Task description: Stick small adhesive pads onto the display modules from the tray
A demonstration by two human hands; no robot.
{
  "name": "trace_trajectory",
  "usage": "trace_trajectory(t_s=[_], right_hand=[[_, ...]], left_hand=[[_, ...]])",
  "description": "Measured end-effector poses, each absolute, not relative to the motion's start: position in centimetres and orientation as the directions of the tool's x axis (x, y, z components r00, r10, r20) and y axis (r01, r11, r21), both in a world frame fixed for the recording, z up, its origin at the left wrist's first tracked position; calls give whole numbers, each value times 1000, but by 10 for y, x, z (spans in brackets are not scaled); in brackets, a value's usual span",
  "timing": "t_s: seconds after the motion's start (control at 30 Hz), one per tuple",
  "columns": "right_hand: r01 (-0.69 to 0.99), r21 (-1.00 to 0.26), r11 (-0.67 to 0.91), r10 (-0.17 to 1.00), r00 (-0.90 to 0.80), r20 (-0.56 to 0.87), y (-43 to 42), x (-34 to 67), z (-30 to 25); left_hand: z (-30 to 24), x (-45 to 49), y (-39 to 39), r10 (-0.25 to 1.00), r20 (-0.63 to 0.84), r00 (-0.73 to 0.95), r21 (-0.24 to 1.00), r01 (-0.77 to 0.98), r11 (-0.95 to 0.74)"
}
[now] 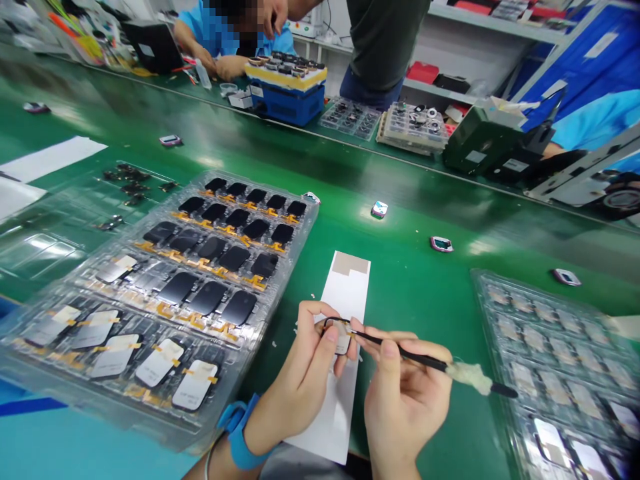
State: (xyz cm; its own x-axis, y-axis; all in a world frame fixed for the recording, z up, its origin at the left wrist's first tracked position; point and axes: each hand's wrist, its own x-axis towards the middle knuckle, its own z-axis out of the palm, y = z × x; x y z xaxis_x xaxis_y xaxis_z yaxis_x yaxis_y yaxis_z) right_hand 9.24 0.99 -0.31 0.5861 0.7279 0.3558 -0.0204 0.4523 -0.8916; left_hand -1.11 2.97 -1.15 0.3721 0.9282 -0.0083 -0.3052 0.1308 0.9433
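L hand (305, 360) is pinching small part (343, 340) btwn fingers (327, 333), R hand (405, 400) pinching black stick (420, 360) w/ cotton wrap, tip at part's edge, both over white paper strip (345, 373) on green table (400, 267).

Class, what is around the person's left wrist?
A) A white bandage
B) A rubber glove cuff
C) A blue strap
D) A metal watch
C: a blue strap wraps the wrist just behind the left hand.

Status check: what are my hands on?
Left hand holding small black-rimmed part; right hand holding cotton-wrapped black tool, tip at part; display-panel tray on left.
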Motion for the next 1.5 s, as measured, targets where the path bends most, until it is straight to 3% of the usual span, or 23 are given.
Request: trace_trajectory(t_s=[0.8, 1.1, 1.37, 1.43, 1.5], right_hand=[[-26, -918, 395, 754, 580, 309, 9, 97, -5], [9, -898, 440, 689, 639, 343, 10, 95, -1], [187, -809, 558, 684, 448, 575, 5, 93, -6], [216, -776, 592, 663, 418, 621, 5, 93, -7], [218, -760, 613, 639, 428, 639, 5, 93, -8]], left_hand=[[-17, -11, 31, 955, -15, 297, 962, -257, 95], [-10, -13, 28, 964, 5, 268, 966, -249, 65], [16, -67, -3, 964, 192, 185, 980, -89, -178], [24, -92, 8, 946, 262, 189, 961, 41, -274], [35, -117, 27, 944, 294, 153, 902, 282, -326]])
